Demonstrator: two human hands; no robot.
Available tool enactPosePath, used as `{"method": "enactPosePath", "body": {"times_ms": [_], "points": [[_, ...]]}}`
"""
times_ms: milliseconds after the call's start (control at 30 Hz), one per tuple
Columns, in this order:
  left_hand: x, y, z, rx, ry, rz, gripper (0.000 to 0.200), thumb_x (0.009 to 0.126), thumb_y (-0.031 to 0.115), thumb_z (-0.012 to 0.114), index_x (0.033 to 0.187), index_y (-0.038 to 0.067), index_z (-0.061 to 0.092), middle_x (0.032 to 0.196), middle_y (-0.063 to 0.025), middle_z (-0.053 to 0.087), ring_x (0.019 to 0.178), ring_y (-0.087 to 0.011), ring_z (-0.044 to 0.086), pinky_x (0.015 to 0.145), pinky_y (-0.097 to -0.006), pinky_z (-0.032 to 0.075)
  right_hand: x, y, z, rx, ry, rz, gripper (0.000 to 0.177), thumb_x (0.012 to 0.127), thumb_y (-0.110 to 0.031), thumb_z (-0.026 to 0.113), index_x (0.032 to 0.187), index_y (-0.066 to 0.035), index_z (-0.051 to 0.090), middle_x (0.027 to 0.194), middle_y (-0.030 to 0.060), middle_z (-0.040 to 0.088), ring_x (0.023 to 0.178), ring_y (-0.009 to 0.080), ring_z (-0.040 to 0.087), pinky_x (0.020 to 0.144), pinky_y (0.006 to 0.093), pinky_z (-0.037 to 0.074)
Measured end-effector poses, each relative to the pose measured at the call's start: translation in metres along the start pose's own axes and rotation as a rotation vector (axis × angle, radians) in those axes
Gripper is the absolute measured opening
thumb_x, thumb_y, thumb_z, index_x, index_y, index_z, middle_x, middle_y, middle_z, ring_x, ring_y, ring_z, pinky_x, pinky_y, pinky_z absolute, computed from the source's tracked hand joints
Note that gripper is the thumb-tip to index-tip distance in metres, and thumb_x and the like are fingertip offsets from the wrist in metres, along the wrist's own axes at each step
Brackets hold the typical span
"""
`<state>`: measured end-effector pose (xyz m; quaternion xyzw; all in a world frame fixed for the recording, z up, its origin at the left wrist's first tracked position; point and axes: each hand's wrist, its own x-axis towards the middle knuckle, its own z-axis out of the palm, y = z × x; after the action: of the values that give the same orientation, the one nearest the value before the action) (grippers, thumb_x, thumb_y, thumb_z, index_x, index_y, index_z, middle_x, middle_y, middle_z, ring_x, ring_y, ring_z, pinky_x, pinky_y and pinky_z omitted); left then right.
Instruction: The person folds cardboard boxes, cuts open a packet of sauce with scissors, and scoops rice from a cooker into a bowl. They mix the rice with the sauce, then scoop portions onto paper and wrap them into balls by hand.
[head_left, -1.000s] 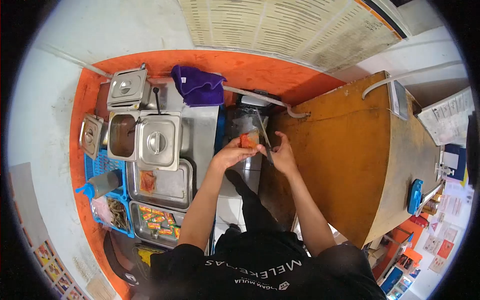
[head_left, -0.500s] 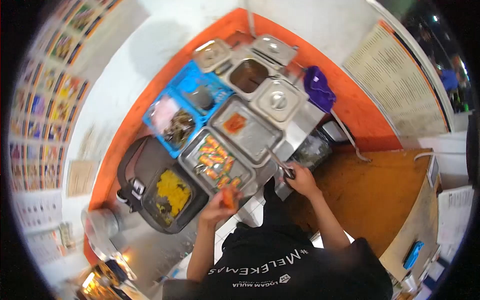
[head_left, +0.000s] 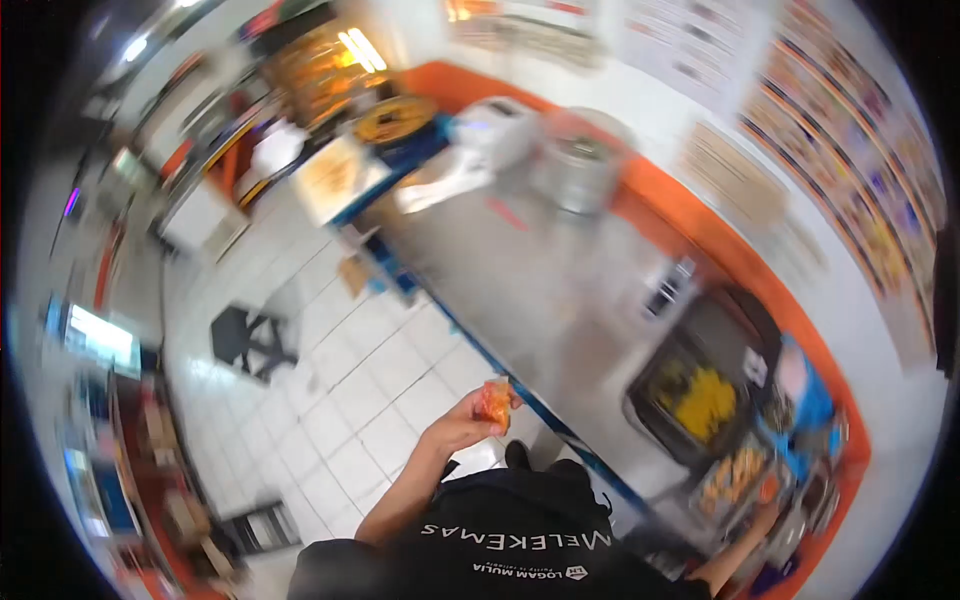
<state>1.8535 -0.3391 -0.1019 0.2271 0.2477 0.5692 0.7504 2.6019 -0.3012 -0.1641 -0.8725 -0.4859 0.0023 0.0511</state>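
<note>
In my left hand is an orange-red piece of food, held upright between the fingers over the tiled floor near the counter's front edge. My right hand reaches out at the lower right, beside a metal tray of orange food pieces. Blur and distance hide its fingers and whatever they may hold. Left of that tray, a dark container holds chopped yellow food.
The steel counter runs diagonally from upper left to lower right. A round metal pot stands against the wall. Blue trays lie at the far right. A black stool stands on the white tiled floor.
The view has swung left, so the trays now sit at the lower right. My left hand has carried the food piece away from the tray, while my right hand stays near the trays.
</note>
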Motion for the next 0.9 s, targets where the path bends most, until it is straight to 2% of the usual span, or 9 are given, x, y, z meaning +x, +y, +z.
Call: {"method": "enactPosePath", "body": {"times_ms": [100, 133, 167, 267, 533, 633, 700, 767, 900], "points": [[-0.035, 0.066, -0.034, -0.015, 0.162, 0.282, 0.061, 0.078, -0.001, 0.079, 0.129, 0.012, 0.049, 0.121, -0.0069, 0.053, 0.081, -0.0130, 0.060, 0.075, -0.0244, 0.049, -0.008, -0.263, -0.055, 0.344, -0.347, -0.347, 0.037, 0.091, -0.031, 0.065, 0.098, 0.005, 0.067, 0.079, 0.0134, 0.070, 0.066, 0.0229, 0.067, 0.061, 0.0396, 0.053], [-0.049, 0.085, -0.051, -0.043, 0.203, 0.359, 0.061, 0.078, -0.001, 0.079, 0.129, 0.012, 0.049, 0.121, -0.0070, 0.054, 0.081, -0.0131, 0.060, 0.075, -0.0245, 0.049, -0.006, -0.318, -0.004, 0.650, -0.423, -0.429, 0.031, 0.093, -0.028, 0.065, 0.094, 0.003, 0.067, 0.072, 0.0090, 0.066, 0.058, 0.0182, 0.062, 0.055, 0.0353, 0.049], [-0.054, 0.106, -0.065, -0.071, 0.247, 0.430, 0.061, 0.078, -0.002, 0.078, 0.130, 0.012, 0.049, 0.121, -0.0072, 0.055, 0.082, -0.0131, 0.061, 0.075, -0.0246, 0.050, -0.079, -0.446, -0.068, 0.691, -0.578, -0.482, 0.025, 0.095, -0.024, 0.064, 0.091, 0.001, 0.066, 0.069, 0.0074, 0.064, 0.056, 0.0133, 0.061, 0.050, 0.0299, 0.046], [-0.072, 0.172, -0.109, -0.141, 0.370, 0.579, 0.061, 0.080, -0.005, 0.076, 0.132, 0.013, 0.049, 0.122, -0.0070, 0.059, 0.086, -0.0131, 0.063, 0.077, -0.0253, 0.051, -0.176, -0.639, -0.078, 0.655, -0.964, -0.835, 0.024, 0.092, -0.020, 0.067, 0.104, 0.001, 0.064, 0.063, 0.0087, 0.064, 0.055, 0.0156, 0.064, 0.050, 0.0266, 0.048], [-0.156, 0.336, -0.292, -0.158, 0.540, 0.755, 0.059, 0.082, -0.005, 0.073, 0.133, 0.012, 0.048, 0.125, -0.0084, 0.058, 0.091, -0.0144, 0.061, 0.081, -0.0275, 0.051, -0.312, -0.922, -0.031, 0.384, -1.199, -1.066, 0.034, 0.087, -0.028, 0.073, 0.103, 0.001, 0.066, 0.067, 0.0137, 0.068, 0.058, 0.0190, 0.068, 0.058, 0.0335, 0.052], [-0.214, 0.384, -0.349, -0.243, 0.628, 0.803, 0.060, 0.082, -0.004, 0.073, 0.134, 0.012, 0.048, 0.125, -0.0090, 0.056, 0.089, -0.0133, 0.060, 0.081, -0.0264, 0.050, -0.359, -1.046, 0.013, 0.262, -1.081, -1.320, 0.035, 0.085, -0.030, 0.073, 0.101, 0.001, 0.067, 0.078, 0.0182, 0.070, 0.068, 0.0287, 0.070, 0.065, 0.0374, 0.054], [-0.247, 0.413, -0.376, -0.277, 0.660, 0.894, 0.060, 0.082, -0.006, 0.072, 0.135, 0.012, 0.048, 0.126, -0.0105, 0.054, 0.090, -0.0122, 0.058, 0.081, -0.0252, 0.050, -0.419, -1.131, 0.026, 0.402, -0.881, -1.566, 0.034, 0.083, -0.031, 0.074, 0.097, 0.000, 0.068, 0.092, 0.0209, 0.071, 0.082, 0.0371, 0.069, 0.075, 0.0406, 0.054], [-0.283, 0.433, -0.412, -0.258, 0.758, 0.985, 0.062, 0.081, -0.002, 0.075, 0.136, 0.009, 0.050, 0.123, -0.0111, 0.055, 0.090, -0.0113, 0.057, 0.081, -0.0230, 0.050, -0.487, -1.225, 0.042, 0.356, -0.952, -1.692, 0.034, 0.083, -0.031, 0.073, 0.099, -0.001, 0.067, 0.100, 0.0206, 0.071, 0.094, 0.0393, 0.067, 0.082, 0.0430, 0.053], [-0.338, 0.471, -0.496, -0.369, 0.832, 1.244, 0.056, 0.084, -0.005, 0.072, 0.134, 0.010, 0.051, 0.124, -0.0122, 0.054, 0.094, -0.0131, 0.058, 0.085, -0.0238, 0.050, -0.649, -1.377, 0.003, 0.230, -1.121, -2.025, 0.041, 0.089, -0.037, 0.067, 0.115, -0.005, 0.062, 0.094, 0.0208, 0.070, 0.092, 0.0383, 0.067, 0.080, 0.0465, 0.052]]}}
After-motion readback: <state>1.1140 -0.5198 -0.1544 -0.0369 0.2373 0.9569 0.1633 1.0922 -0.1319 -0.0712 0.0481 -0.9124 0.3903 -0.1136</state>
